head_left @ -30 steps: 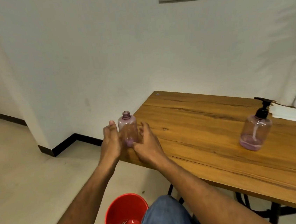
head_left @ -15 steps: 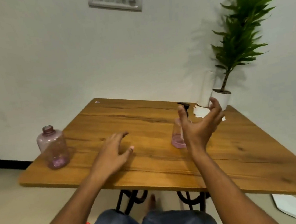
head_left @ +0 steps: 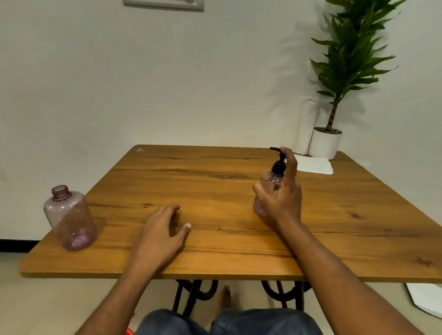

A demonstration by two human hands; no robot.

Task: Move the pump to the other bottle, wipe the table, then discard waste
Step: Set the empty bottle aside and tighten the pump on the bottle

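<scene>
Gripping pump bottle (head_left: 267,189), right hand (head_left: 281,196); left hand (head_left: 159,236) flat

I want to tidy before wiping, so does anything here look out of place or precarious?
The open bottle stands upright but close to the table's near left corner, capless. A white sheet lies on the floor right of the table. No spill shows. The right hand wraps the pump bottle.
</scene>
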